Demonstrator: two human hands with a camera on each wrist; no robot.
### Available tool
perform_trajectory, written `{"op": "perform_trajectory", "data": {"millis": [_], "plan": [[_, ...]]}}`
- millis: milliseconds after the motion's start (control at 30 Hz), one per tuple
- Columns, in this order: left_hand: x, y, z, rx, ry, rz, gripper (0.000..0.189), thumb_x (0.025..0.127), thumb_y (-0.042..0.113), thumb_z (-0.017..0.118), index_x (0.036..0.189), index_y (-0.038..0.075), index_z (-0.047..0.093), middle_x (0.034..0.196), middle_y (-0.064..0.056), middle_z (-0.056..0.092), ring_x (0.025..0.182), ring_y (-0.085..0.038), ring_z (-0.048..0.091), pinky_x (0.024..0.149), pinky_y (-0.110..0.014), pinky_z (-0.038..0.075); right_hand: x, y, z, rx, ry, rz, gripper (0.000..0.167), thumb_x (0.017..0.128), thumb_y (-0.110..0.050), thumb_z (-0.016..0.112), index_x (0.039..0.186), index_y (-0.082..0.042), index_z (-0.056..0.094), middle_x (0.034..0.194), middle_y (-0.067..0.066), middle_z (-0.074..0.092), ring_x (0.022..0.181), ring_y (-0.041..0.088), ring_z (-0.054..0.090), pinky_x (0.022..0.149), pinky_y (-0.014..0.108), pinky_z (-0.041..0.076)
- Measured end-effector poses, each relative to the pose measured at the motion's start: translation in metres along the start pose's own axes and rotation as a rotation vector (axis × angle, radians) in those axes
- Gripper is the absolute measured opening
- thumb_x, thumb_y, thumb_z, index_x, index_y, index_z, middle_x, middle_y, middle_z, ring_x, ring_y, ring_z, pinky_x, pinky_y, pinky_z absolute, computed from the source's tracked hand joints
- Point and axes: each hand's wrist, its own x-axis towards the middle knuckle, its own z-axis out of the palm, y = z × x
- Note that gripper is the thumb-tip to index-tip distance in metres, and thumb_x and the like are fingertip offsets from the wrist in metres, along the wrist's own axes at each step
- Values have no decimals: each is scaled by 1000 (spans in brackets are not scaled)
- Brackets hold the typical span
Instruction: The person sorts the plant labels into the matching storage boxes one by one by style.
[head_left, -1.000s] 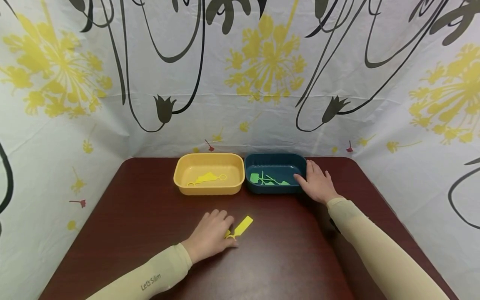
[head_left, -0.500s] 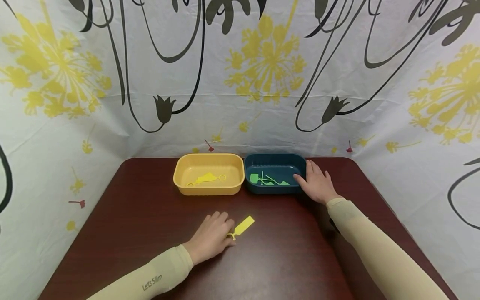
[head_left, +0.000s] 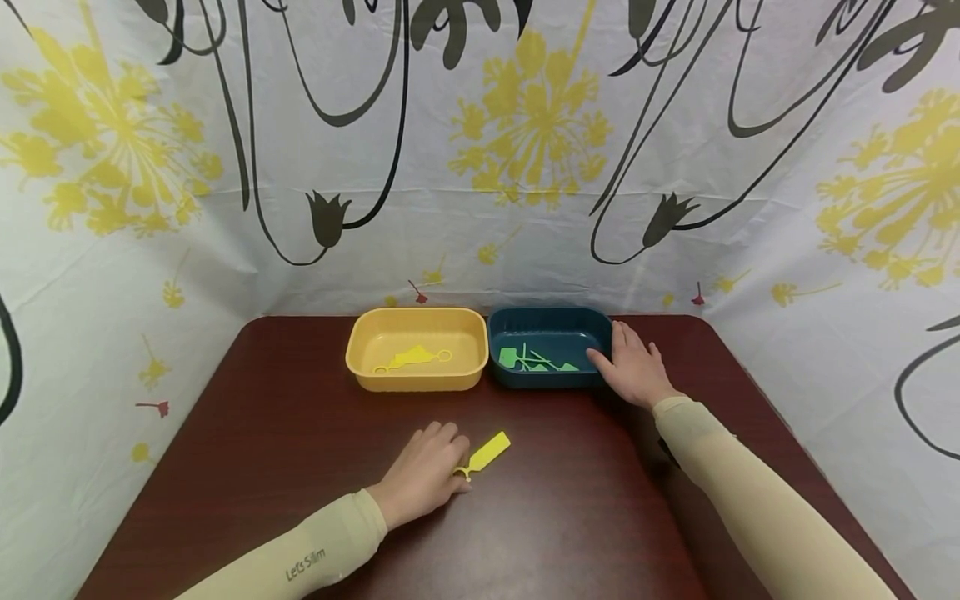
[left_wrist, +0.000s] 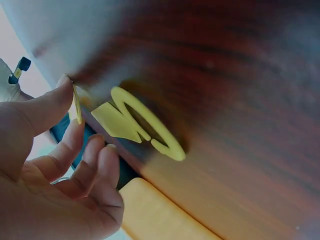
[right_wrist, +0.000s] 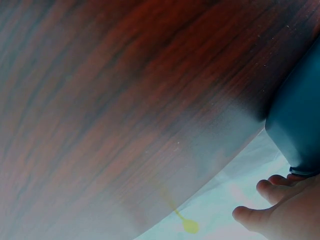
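Observation:
My left hand (head_left: 422, 475) is low over the table in front of the bins. Its thumb and index fingertip pinch a thin edge of a yellow plastic tag (head_left: 489, 451). In the left wrist view the tag shows a flat plate (left_wrist: 115, 121) and a long narrow loop (left_wrist: 150, 122); the fingers hide part of it in the head view. My right hand (head_left: 637, 364) grips the right rim of the dark blue bin (head_left: 551, 380), thumb over the inside, other fingers along the outer side. Several green tags (head_left: 510, 357) with thin stems lie in that bin.
Against the blue bin's left side stands a yellow bin (head_left: 420, 382), holding yellow tags (head_left: 416, 356). Both stand near the back edge of the dark red-brown wooden table (head_left: 570, 517). A white patterned cloth (head_left: 450, 267) hangs behind and at both sides.
My left fingers have drawn closer together round the yellow tag, which has shifted very slightly to the right. The right hand and both bins keep their places.

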Motion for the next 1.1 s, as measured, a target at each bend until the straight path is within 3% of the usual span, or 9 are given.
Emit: {"op": "perform_trajectory", "data": {"millis": [167,433,700,1100], "plan": [[1,2,2,-52,19,9,31,79,26,89,86,17,60,77,10,52,71,-9,47,62,-25,44,0,1,0,-2,9,-6,101,98,-72,31,160,3,3,164,28,9,150,44,11,111,72,5],[2,8,1,-135,-4,12,31,80,16,87,86,19,57,72,13,50,64,-6,48,58,-22,45,2,2,0,5,11,-7,101,98,-72,31,160,3,1,164,28,8,150,44,10,111,72,3],[0,11,2,-132,38,56,30,81,14,86,81,18,56,68,13,47,59,-5,47,54,-21,43,2,4,1,9,18,-6,103,97,-74,30,160,2,2,164,27,9,150,43,10,111,72,4],[-3,14,-1,-136,96,29,31,86,15,82,75,19,54,62,13,44,54,-2,45,51,-20,42,0,5,4,11,25,-17,102,98,-74,29,160,3,2,164,27,8,150,43,10,111,72,3]]}}
